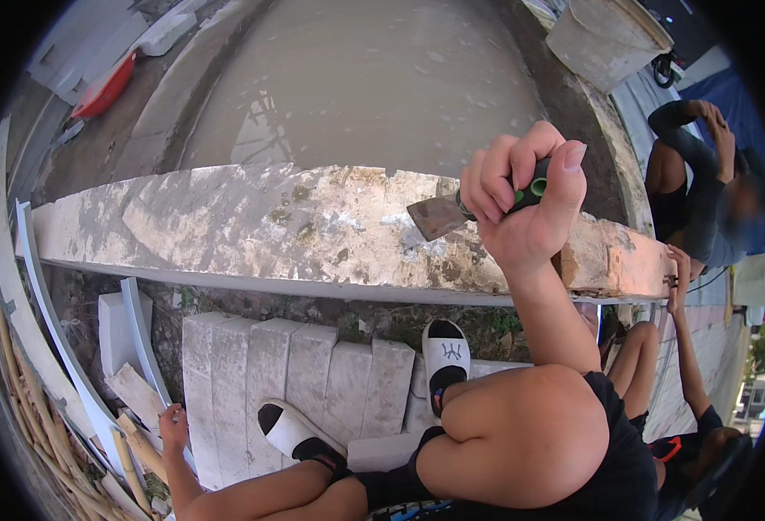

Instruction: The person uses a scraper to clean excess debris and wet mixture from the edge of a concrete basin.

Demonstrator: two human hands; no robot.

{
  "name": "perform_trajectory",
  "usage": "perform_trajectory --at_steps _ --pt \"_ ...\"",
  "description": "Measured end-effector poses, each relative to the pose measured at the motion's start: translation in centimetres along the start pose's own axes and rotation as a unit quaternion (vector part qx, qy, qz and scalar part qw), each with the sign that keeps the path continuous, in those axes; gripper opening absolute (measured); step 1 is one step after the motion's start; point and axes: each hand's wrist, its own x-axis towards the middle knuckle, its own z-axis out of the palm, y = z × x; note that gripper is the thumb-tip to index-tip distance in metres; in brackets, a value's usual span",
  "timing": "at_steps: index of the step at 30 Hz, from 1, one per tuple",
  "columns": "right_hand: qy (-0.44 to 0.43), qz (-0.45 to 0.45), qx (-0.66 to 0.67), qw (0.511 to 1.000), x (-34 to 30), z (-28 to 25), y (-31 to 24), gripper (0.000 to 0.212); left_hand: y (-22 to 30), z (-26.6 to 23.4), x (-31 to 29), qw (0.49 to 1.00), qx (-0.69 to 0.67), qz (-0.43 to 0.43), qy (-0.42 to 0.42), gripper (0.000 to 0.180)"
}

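Observation:
My right hand (530, 195) is closed around the black and green handle of a putty knife (439, 217). The flat, stained metal blade points left and down against the top of a weathered concrete wall (304, 221), where pale scraped patches show near its edge. Low at the left, my left hand (174, 425) has its fingers curled together beside a narrow pale strip (139, 326). What it holds, if anything, is too small to make out.
Behind the wall lies a basin of murky grey water (374, 87). A pale bucket (604, 43) stands at the far right, a red tub (104, 87) at the far left. Concrete blocks (261, 373) lie under my feet, bamboo poles (39, 417) at left. Two people sit close at right.

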Motion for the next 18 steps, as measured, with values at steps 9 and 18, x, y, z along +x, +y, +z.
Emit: perform_trajectory --at_steps 9,18 --pt "0.019 -0.133 0.127 0.983 0.9 1.3 -3.3 0.039 -2.0 -0.6 -0.1 0.999 0.006 0.019 0.028 0.031" --pt "0.002 -0.096 0.019 0.995 -0.6 1.3 0.0 0.026 -1.6 -0.4 -0.2 1.000 -0.011 0.008 0.022 0.030"
